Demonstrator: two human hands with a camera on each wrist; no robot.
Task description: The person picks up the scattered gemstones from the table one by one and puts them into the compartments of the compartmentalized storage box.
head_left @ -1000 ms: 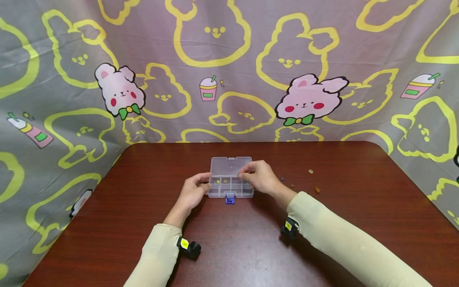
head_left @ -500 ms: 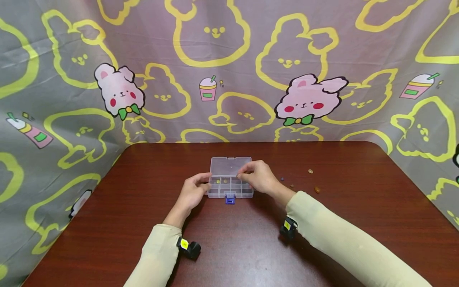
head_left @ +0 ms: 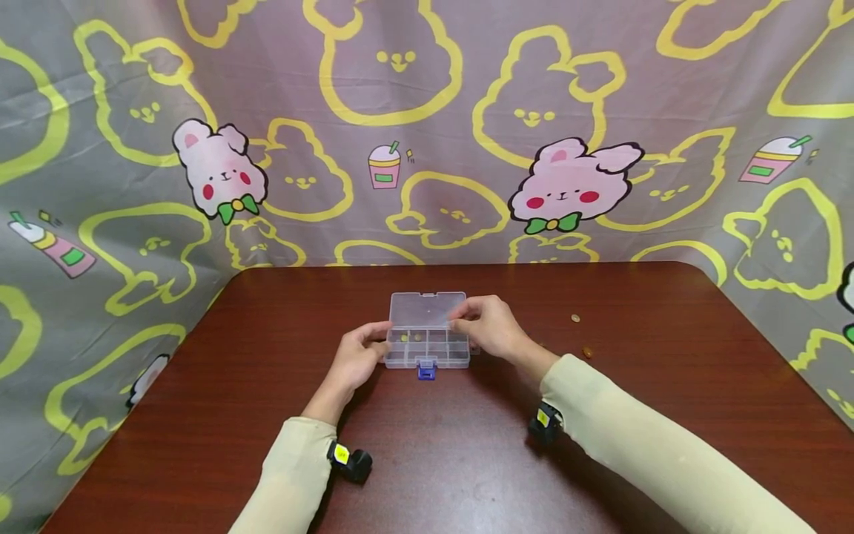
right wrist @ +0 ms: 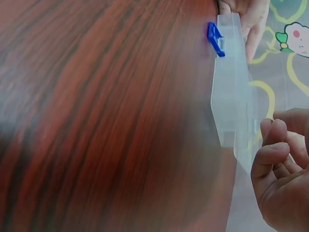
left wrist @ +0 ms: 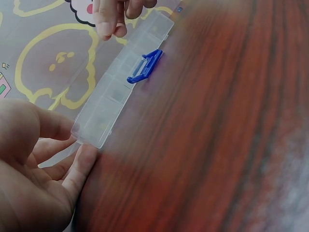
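A clear plastic compartment box (head_left: 438, 357) lies on the table with its lid (head_left: 422, 308) raised at the back and a blue latch (head_left: 426, 373) at the front. My left hand (head_left: 358, 357) grips the box's left end between thumb and fingers. A yellow bead-like piece (head_left: 404, 338) and a tan one (head_left: 417, 337) sit in back compartments at the left. My right hand (head_left: 495, 326) is by the back right of the box, blurred, with curled fingers. In the right wrist view its fingertips (right wrist: 277, 129) are close to the thumb; any small piece between them is hidden.
On the brown table (head_left: 427, 452), right of the box, lie a small pale piece (head_left: 576, 318) and an amber piece (head_left: 587, 352). A tiny blue piece (left wrist: 179, 9) shows beyond the box in the left wrist view. A patterned curtain (head_left: 447, 133) hangs behind.
My right hand has shifted slightly right from the box's third back compartment and now covers the blue piece in the head view. The left hand has kept its grip.
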